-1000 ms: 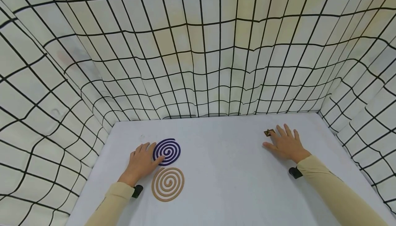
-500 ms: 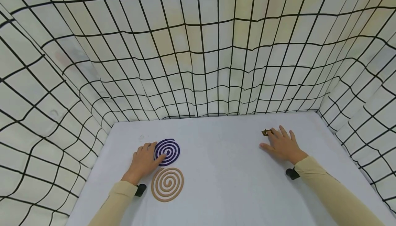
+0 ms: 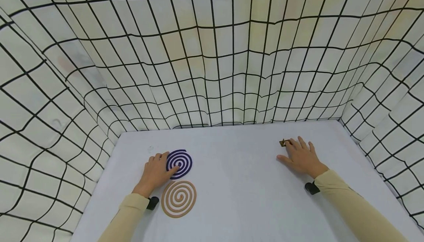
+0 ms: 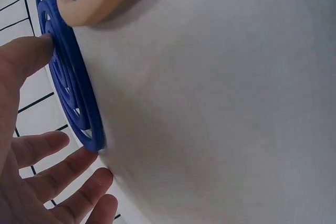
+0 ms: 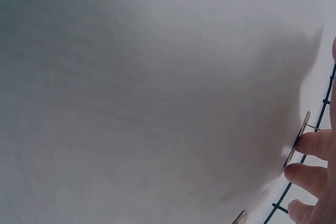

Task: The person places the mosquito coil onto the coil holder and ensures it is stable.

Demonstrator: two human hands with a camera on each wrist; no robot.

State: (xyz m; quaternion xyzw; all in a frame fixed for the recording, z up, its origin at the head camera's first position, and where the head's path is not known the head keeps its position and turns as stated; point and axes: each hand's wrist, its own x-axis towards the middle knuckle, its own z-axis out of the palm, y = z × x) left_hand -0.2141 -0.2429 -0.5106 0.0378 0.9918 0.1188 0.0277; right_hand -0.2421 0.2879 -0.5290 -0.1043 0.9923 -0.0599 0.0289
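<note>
In the head view, a dark blue-purple spiral mosquito coil (image 3: 179,164) lies on the white table. My left hand (image 3: 153,172) rests at its left side. In the left wrist view, the thumb touches the coil's face, and fingertips reach its edge. A tan spiral coil (image 3: 180,197) lies just nearer to me. At the far right, my right hand (image 3: 303,156) has its fingers spread, with fingertips on or against a small brass-coloured metal coil stand (image 3: 282,143). The hand partly hides that stand; a thin prong rises from it in the right wrist view.
A white-covered table (image 3: 232,183) spreads between both hands. Black netting (image 3: 232,61) over pale walls surrounds its back and sides. Black wrist cameras (image 3: 152,203) sit beneath both wrists. At the right wrist view's bottom edge, another metal piece (image 5: 240,217) is partly visible.
My left hand has shifted slightly to the right, its thumb still over the purple coil. The right hand has edged left and slightly nearer to me, beside the metal stand.
</note>
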